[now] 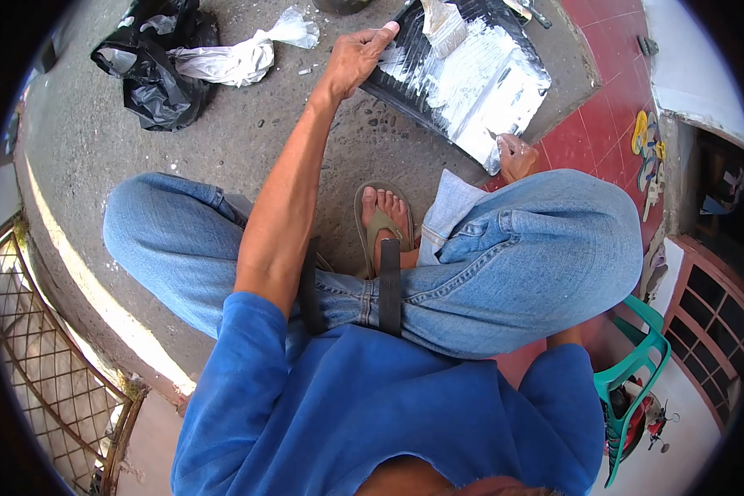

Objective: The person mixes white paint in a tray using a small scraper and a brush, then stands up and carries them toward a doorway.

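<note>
A black ridged board lies tilted in front of me, much of its top covered with thick white paste. My left hand grips its left edge, thumb on top. At the lower right corner is my right hand, fingers curled and smeared with white, partly hidden behind my raised knee. What those fingers hold, I cannot tell. A wide brush with whitened bristles rests on the board's upper part.
A black plastic bag and a white, paste-smeared bag lie on the rough concrete at left. Red tiles border the right side, with several sandals by the wall. A green plastic chair stands behind at right.
</note>
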The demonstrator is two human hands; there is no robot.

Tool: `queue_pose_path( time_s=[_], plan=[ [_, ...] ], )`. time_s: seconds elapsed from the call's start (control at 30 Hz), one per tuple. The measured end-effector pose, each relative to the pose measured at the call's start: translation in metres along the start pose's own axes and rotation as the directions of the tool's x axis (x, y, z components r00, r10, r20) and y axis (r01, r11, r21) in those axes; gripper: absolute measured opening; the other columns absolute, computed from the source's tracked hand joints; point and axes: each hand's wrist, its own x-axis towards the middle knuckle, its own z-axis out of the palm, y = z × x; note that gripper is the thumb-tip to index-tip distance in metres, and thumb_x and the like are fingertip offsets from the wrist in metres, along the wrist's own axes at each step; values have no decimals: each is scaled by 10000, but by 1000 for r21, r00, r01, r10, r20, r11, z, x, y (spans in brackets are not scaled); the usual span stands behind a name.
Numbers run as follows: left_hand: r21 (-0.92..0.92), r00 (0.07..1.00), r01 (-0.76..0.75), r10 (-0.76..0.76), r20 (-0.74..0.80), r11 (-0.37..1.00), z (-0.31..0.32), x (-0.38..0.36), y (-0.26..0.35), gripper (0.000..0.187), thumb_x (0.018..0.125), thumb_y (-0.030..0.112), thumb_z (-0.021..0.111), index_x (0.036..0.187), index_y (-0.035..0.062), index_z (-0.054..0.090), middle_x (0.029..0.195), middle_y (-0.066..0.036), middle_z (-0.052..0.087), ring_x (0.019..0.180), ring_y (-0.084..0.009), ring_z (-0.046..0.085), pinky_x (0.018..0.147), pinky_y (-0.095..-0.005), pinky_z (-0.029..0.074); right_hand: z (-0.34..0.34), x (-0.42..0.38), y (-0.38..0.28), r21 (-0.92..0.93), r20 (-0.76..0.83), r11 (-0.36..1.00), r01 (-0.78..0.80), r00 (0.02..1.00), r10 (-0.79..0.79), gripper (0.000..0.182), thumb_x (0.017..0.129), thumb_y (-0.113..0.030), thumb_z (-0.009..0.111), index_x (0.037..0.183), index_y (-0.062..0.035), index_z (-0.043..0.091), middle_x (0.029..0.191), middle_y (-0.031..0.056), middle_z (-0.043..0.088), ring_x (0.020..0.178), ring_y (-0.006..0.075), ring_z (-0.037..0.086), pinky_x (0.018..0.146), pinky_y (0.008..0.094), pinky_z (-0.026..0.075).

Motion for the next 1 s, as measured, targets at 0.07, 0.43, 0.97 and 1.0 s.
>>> queue_pose_path(
  time_s=[0.07, 0.43, 0.97, 1.0],
  plan=[
    [-65, 999, -30, 29, -13, 997, 1, -3, 2, 572, 830, 526, 585, 1014, -11, 653, 895, -82, 627, 864, -144, 552, 800, -284, 445, -6, -2, 0, -9, -26, 1000, 14, 1000, -15, 259, 846, -229, 566, 966, -18, 656, 875, 208, 649, 821, 341, 639, 710, 382, 489],
    [-65, 999, 3, -5, -32, 998, 4, -9, 16, 537, 835, 497, 598, 1035, 2, 655, 921, -54, 608, 882, -138, 509, 857, -298, 399, -1, 0, 23, 33, 1, 999, 33, 999, -33, 251, 847, -204, 576, 1000, -23, 660, 959, 166, 659, 915, 308, 635, 791, 362, 492],
    [-84, 999, -13, 9, -52, 996, 2, 1, 0, 596, 815, 532, 600, 1020, -25, 654, 869, -99, 637, 799, -153, 564, 744, -292, 464, -25, 39, 13, -42, -231, 999, -16, 973, 6, 236, 854, -214, 559, 1000, -58, 659, 948, 175, 650, 870, 336, 631, 755, 375, 494],
    [-88, 998, -22, 17, -52, 996, 2, 2, 1, 597, 815, 534, 599, 1020, -24, 655, 866, -98, 636, 797, -153, 563, 742, -292, 463, -28, 53, 14, -51, -280, 997, -55, 959, 39, 236, 853, -214, 559, 999, -58, 659, 946, 172, 651, 877, 332, 631, 762, 371, 495]
  ],
)
